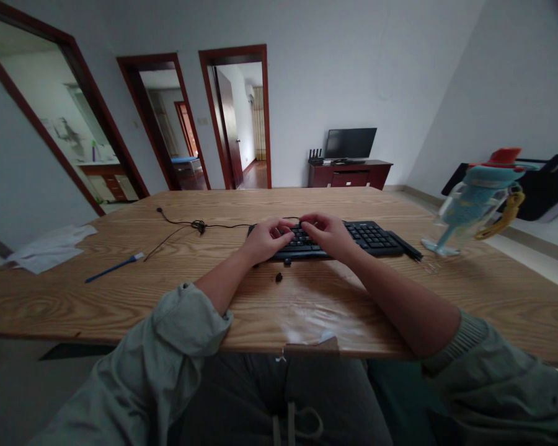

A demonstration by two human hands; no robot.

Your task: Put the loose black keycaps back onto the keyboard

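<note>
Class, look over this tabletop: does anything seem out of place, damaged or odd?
A small dark bit lies loose before the keyboard, oddly stray. A brown patch at the table's near edge looks ragged, perhaps peeling.

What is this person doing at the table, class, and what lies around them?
The left hand and right hand are both at a black keyboard, fingers over its keys. A cable trails off to the left, near a blue brush and white paper. A bottle stands to the right.
</note>
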